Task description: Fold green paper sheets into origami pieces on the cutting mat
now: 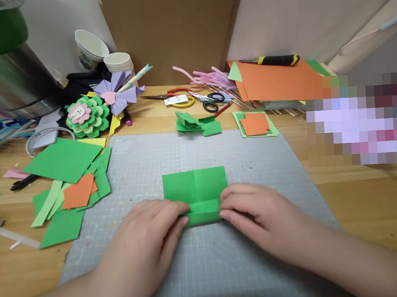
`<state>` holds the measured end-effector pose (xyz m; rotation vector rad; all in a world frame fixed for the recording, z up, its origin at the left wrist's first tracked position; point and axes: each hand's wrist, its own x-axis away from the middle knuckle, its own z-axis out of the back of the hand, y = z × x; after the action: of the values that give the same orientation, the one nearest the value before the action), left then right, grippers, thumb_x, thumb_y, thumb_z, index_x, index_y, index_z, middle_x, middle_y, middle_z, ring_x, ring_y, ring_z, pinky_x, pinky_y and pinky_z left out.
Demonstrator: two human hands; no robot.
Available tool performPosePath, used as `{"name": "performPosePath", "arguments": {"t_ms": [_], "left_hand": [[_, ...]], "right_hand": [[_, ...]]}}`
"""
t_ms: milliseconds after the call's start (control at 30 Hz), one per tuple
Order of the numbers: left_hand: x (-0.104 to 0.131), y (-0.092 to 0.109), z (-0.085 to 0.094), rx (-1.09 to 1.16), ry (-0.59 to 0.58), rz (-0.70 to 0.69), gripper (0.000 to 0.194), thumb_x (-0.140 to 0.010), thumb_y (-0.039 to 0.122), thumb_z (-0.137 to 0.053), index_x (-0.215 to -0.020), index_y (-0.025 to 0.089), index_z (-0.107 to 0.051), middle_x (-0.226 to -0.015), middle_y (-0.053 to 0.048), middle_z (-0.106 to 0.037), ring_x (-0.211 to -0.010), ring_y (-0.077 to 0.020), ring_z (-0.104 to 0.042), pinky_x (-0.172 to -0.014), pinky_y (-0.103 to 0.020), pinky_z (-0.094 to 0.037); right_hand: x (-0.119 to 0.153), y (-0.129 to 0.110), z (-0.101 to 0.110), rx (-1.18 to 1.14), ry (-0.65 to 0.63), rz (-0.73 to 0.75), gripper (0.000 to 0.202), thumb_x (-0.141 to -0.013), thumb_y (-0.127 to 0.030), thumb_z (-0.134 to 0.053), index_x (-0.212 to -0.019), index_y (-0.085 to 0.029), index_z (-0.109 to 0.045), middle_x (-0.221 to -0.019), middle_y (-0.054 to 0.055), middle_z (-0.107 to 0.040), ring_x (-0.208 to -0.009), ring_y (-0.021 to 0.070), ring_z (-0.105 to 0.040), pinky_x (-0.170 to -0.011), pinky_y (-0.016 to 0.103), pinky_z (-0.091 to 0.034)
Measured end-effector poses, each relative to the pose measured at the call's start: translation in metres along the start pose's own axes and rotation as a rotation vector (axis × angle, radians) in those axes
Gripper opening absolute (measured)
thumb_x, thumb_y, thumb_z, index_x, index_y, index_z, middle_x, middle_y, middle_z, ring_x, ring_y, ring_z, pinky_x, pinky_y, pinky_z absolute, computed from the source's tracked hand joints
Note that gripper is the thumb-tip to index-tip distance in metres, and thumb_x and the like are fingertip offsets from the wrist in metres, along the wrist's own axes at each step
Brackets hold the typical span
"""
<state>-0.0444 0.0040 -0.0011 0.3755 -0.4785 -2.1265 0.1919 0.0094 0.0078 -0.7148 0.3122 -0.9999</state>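
A creased green paper (195,186) lies on the grey cutting mat (204,263), its near edge folded up in a narrow strip. My left hand (152,230) pinches the left end of that strip between thumb and fingers. At the right end, my right hand (258,216) holds the strip the same way, fingers pressed together. A vertical crease runs down the middle of the paper. Beyond it, at the mat's far edge, sits a folded green paper piece (197,124).
Green and orange paper pieces (77,190) lie at the left. Behind the mat are scissors (211,101), pink sticks (211,77), small paper squares (255,123), and orange sheets under a cutter (280,60). Paper flowers (87,116), cups (118,62) and a metal container (14,65) stand back left.
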Motion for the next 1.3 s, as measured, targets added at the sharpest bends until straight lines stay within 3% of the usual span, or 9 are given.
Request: {"name": "performPosePath", "arguments": {"t_ms": [67,200,267,333,700,933,1300], "left_hand": [[-0.001,-0.001,-0.001,-0.082,0.045,-0.054,0.022,-0.093,0.020,-0.047,-0.112,0.019,-0.057,-0.101,-0.005,-0.067,-0.088,-0.0215,-0.060,-0.075,-0.038,-0.048],[0.003,0.005,-0.004,-0.303,0.145,-0.409,0.036,-0.098,0.015,-0.030,-0.110,0.019,-0.063,-0.115,0.000,-0.066,-0.106,-0.0190,-0.053,-0.091,-0.035,-0.038],[0.005,0.011,-0.007,-0.373,0.096,-0.485,0.044,-0.099,0.017,-0.022,-0.112,0.020,-0.064,-0.114,0.004,-0.067,-0.108,-0.0139,-0.052,-0.095,-0.028,-0.034],[0.007,0.015,-0.012,-0.447,-0.002,-0.445,0.044,-0.098,0.016,-0.023,-0.119,0.020,-0.062,-0.122,0.003,-0.065,-0.113,-0.0144,-0.051,-0.096,-0.028,-0.034],[0.013,0.007,-0.029,-0.464,0.102,-0.487,0.039,-0.095,0.011,-0.031,-0.114,0.019,-0.063,-0.122,0.000,-0.063,-0.118,-0.0177,-0.050,-0.109,-0.034,-0.027],[0.019,0.000,-0.040,-0.472,0.076,-0.507,0.035,-0.095,0.014,-0.037,-0.121,0.019,-0.060,-0.132,-0.002,-0.056,-0.124,-0.0201,-0.046,-0.113,-0.039,-0.022],[0.019,0.003,-0.038,-0.542,0.030,-0.528,0.037,-0.096,0.015,-0.030,-0.123,0.019,-0.055,-0.131,-0.004,-0.056,-0.122,-0.0213,-0.048,-0.110,-0.041,-0.024]], "right_hand": [[-0.007,0.001,0.002,-0.031,-0.029,-0.095,0.010,-0.088,-0.015,-0.055,-0.088,-0.021,-0.063,-0.082,-0.002,-0.064,-0.075,0.0138,-0.058,-0.066,0.026,-0.043],[-0.012,0.003,-0.002,-0.066,-0.006,-0.118,0.014,-0.086,-0.012,-0.056,-0.093,-0.024,-0.060,-0.086,-0.005,-0.065,-0.077,0.0126,-0.058,-0.067,0.025,-0.042],[-0.012,0.004,-0.005,-0.085,0.019,-0.088,0.015,-0.087,-0.011,-0.054,-0.092,-0.024,-0.060,-0.087,-0.005,-0.065,-0.081,0.0121,-0.058,-0.070,0.025,-0.041],[-0.012,0.005,-0.007,-0.089,0.025,-0.071,0.017,-0.088,-0.009,-0.052,-0.092,-0.023,-0.060,-0.087,-0.004,-0.064,-0.081,0.0119,-0.057,-0.070,0.025,-0.041],[-0.011,0.009,-0.013,-0.031,0.043,-0.038,0.023,-0.088,-0.009,-0.048,-0.093,-0.024,-0.065,-0.080,-0.002,-0.061,-0.073,0.0134,-0.054,-0.062,0.026,-0.039],[-0.011,0.009,-0.010,-0.044,0.063,-0.041,0.017,-0.088,-0.010,-0.050,-0.087,-0.023,-0.061,-0.078,-0.002,-0.059,-0.072,0.0119,-0.055,-0.060,0.025,-0.040],[-0.013,0.009,-0.011,-0.004,0.046,-0.068,0.019,-0.089,-0.013,-0.048,-0.091,-0.025,-0.063,-0.082,0.000,-0.062,-0.074,0.0142,-0.058,-0.061,0.026,-0.043]]}}
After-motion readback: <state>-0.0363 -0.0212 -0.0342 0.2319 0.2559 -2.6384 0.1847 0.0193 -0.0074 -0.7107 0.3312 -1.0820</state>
